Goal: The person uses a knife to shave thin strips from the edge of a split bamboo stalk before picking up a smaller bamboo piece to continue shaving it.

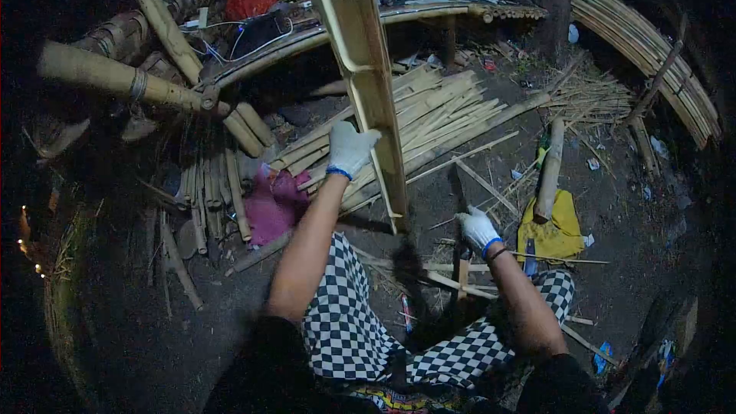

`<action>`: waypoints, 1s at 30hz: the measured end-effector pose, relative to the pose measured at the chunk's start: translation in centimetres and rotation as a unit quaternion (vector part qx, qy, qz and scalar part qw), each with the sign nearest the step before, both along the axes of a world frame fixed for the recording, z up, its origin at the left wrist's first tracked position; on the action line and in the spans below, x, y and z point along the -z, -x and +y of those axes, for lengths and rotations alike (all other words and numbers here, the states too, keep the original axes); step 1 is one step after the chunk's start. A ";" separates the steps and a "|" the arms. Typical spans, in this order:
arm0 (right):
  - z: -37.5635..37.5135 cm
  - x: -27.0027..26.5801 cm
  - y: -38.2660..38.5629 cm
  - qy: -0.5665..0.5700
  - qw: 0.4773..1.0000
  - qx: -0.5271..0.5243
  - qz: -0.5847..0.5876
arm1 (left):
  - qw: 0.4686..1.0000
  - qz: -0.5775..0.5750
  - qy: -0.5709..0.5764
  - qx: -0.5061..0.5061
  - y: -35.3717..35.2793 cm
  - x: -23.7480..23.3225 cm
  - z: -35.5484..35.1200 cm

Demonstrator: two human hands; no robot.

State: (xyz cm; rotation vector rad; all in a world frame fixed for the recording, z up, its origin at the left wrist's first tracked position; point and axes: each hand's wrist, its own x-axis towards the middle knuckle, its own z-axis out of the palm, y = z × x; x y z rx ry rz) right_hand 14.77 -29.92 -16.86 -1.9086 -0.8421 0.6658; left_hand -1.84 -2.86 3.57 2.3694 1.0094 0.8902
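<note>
My left hand point(351, 149), in a white glove with a blue cuff, is closed on the edge of a long split bamboo piece point(372, 84). The bamboo stands steeply in front of me, its hollow side showing the inner node walls and its lower end near the ground. My right hand point(477, 230), gloved the same way, is closed to the right of the bamboo, apart from it. A dark, narrow blade-like tool point(458, 188) rises from this hand; its outline blurs into the dark ground.
Split bamboo strips point(452, 111) lie in a pile behind the held piece. A purple cloth point(276, 203) is at left, a yellow cloth point(560, 230) under a short pole point(550, 172) at right. A curved bamboo bench point(414, 14) and bamboo poles point(115, 77) stand beyond.
</note>
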 end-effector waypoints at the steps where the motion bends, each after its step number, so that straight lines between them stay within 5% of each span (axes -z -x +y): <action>1: 0.3 -0.2 0.0 -0.027 0.998 -0.037 -0.050 | 0.999 0.028 -0.034 0.000 -0.2 0.5 0.2; 5: 0.1 -0.1 0.2 0.022 0.998 -0.042 -0.035 | 1.000 0.014 0.002 -0.005 -0.2 0.1 -0.7; 6: -0.1 -5.2 2.5 0.040 0.994 0.034 0.099 | 0.999 0.012 0.032 0.010 -0.2 0.0 -1.0; 9: -0.1 -6.0 2.8 0.029 0.995 0.033 0.092 | 0.993 -0.064 0.098 0.029 -0.5 1.5 -0.8; 11: 0.1 -2.6 1.3 0.005 0.999 0.019 0.049 | 0.992 -0.051 0.114 0.035 -0.6 1.9 -0.4; 13: 0.1 -3.1 1.2 0.040 0.990 -0.062 -0.120 | 0.987 -0.020 0.153 0.048 -0.6 1.8 -0.4; 14: 0.2 -3.3 1.5 0.042 0.998 0.015 0.054 | 0.992 -0.027 0.112 0.050 -0.6 2.0 -0.6; 17: 0.0 -5.1 2.2 0.052 0.996 0.021 0.063 | 0.991 -0.033 0.102 0.075 -0.6 2.0 -0.7; 18: 0.2 -5.0 2.4 -0.003 0.990 -0.035 -0.133 | 0.990 -0.041 0.104 0.081 -0.5 1.7 -1.1; 19: 0.1 -4.9 2.3 -0.003 0.990 -0.035 -0.136 | 0.990 -0.043 0.103 0.081 -0.5 1.7 -1.1; 21: -0.3 -6.5 2.7 0.083 0.996 0.021 0.004 | 0.995 -0.053 0.062 0.064 -0.6 1.8 -1.3; 23: 0.1 -3.4 1.3 0.061 0.997 0.029 0.042 | 0.993 -0.050 0.072 0.075 -0.5 1.7 -1.3; 25: -0.4 -6.2 2.5 0.031 0.996 0.036 0.073 | 0.992 -0.046 0.080 0.090 -0.5 1.6 -1.6; 29: -0.4 -6.4 1.1 -0.173 0.978 0.106 -0.051 | 0.988 -0.099 0.087 0.074 -1.4 3.5 -1.6; 30: -1.4 -14.3 4.4 -0.173 0.961 0.111 0.183 | 0.995 -0.085 0.023 0.047 -2.1 5.2 -0.9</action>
